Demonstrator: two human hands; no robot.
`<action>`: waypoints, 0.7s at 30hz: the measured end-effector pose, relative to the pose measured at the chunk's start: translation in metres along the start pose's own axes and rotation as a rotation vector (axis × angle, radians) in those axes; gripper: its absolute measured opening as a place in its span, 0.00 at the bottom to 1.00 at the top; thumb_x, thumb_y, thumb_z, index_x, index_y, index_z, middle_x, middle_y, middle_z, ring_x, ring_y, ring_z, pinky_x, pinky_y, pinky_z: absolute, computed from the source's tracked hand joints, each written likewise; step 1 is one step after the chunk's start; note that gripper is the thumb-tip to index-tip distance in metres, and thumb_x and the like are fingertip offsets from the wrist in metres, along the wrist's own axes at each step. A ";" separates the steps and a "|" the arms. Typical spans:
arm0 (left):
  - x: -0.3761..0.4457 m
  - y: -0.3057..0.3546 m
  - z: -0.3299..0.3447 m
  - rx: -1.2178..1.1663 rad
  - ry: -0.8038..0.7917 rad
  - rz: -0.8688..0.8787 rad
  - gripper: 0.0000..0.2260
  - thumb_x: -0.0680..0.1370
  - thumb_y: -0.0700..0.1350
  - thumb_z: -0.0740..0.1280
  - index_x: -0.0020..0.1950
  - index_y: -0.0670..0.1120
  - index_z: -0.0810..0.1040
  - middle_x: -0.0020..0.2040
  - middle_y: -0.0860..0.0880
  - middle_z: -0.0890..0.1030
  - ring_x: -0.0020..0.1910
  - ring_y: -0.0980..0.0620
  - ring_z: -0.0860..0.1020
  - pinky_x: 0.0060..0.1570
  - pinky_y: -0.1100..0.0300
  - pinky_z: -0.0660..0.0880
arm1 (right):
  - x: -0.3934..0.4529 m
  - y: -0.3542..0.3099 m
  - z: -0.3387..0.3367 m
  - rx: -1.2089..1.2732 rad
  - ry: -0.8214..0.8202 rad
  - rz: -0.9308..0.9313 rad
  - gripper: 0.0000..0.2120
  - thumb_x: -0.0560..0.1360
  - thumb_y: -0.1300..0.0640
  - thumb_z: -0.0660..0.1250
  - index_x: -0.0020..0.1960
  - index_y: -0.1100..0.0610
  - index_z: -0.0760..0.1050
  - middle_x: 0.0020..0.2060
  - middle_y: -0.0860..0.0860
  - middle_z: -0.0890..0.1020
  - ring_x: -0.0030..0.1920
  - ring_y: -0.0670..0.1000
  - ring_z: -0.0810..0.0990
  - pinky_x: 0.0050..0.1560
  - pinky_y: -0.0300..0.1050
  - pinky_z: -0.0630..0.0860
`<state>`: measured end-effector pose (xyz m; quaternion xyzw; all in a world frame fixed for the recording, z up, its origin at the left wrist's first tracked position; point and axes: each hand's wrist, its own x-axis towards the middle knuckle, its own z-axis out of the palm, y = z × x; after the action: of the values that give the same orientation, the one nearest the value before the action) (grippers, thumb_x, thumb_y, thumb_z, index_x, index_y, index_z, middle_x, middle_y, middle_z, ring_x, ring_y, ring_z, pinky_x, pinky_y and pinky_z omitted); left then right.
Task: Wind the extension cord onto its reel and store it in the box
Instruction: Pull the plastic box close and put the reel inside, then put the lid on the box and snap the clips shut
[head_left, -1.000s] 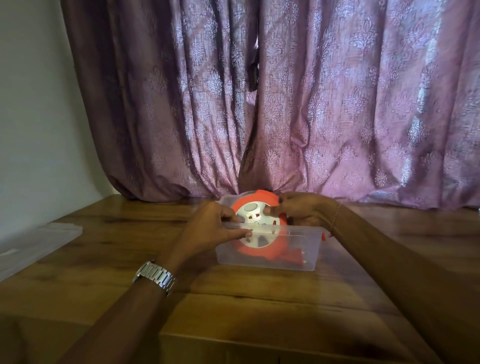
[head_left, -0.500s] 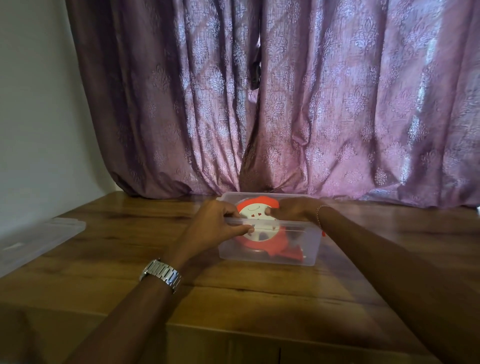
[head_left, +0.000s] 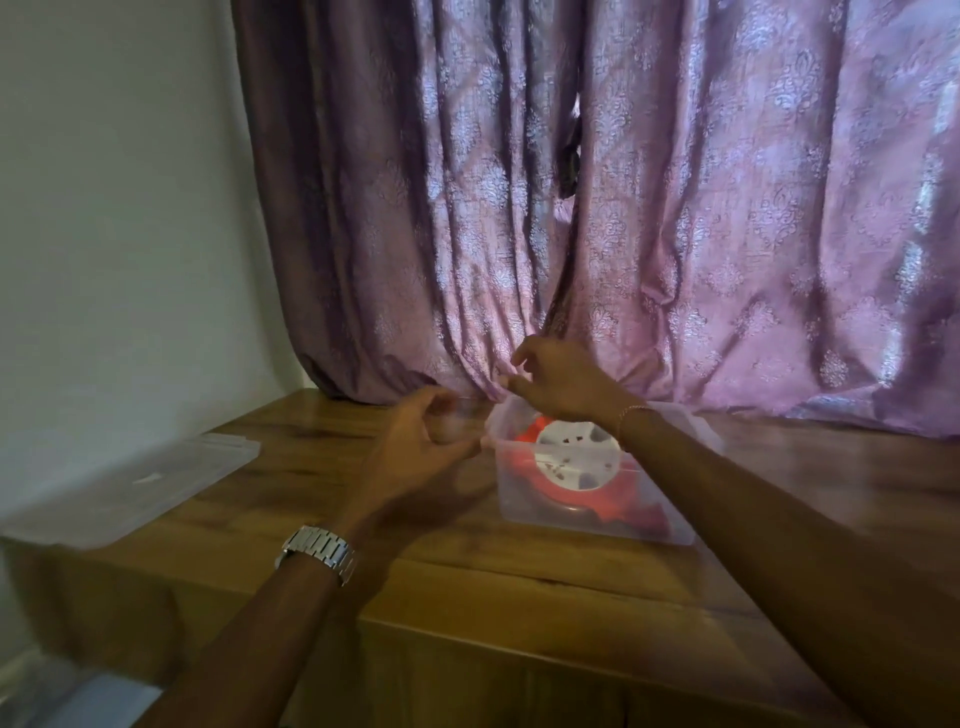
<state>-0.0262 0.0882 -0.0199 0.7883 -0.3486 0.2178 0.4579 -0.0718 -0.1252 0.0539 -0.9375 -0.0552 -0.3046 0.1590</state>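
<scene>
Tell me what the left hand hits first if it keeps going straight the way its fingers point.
The left hand points right, toward the clear box beside it. It would likely meet the box's near left wall first, with the orange reel behind it; depth is uncertain and the hand is blurred.

Dim backlight filters through the patterned mauve fabric curtain (head_left: 649, 218), motion blur softens the left hand (head_left: 415, 452), and edges bow.

Wooden table (head_left: 467, 577) with two plastic pieces on it.
A clear box (head_left: 592, 514) sits toward the back, near the curtain (head_left: 675, 234), holding the orange reel (head_left: 571, 462); its clear lid (head_left: 130, 483) lies flat, well apart at the left edge.
</scene>
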 end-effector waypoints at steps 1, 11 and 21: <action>-0.002 -0.006 -0.012 0.040 0.033 -0.019 0.27 0.62 0.69 0.73 0.56 0.60 0.76 0.53 0.59 0.81 0.52 0.63 0.79 0.52 0.64 0.78 | 0.008 -0.012 0.011 0.047 -0.013 -0.017 0.13 0.74 0.49 0.69 0.51 0.57 0.76 0.45 0.54 0.82 0.46 0.53 0.79 0.46 0.45 0.74; -0.034 -0.089 -0.137 0.403 0.184 -0.313 0.26 0.75 0.55 0.75 0.67 0.41 0.77 0.62 0.41 0.82 0.61 0.41 0.80 0.60 0.49 0.77 | 0.075 -0.114 0.127 0.320 -0.228 -0.086 0.09 0.73 0.50 0.70 0.51 0.51 0.76 0.48 0.48 0.80 0.49 0.48 0.78 0.49 0.41 0.73; -0.080 -0.157 -0.235 0.685 0.269 -0.696 0.30 0.74 0.61 0.73 0.67 0.41 0.75 0.62 0.39 0.79 0.61 0.38 0.77 0.60 0.42 0.76 | 0.122 -0.197 0.249 0.413 -0.435 -0.095 0.06 0.75 0.55 0.68 0.50 0.54 0.77 0.47 0.50 0.81 0.45 0.47 0.78 0.36 0.31 0.72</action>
<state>0.0328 0.3747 -0.0478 0.9276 0.0882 0.2537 0.2596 0.1254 0.1437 -0.0124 -0.9249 -0.1926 -0.0861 0.3162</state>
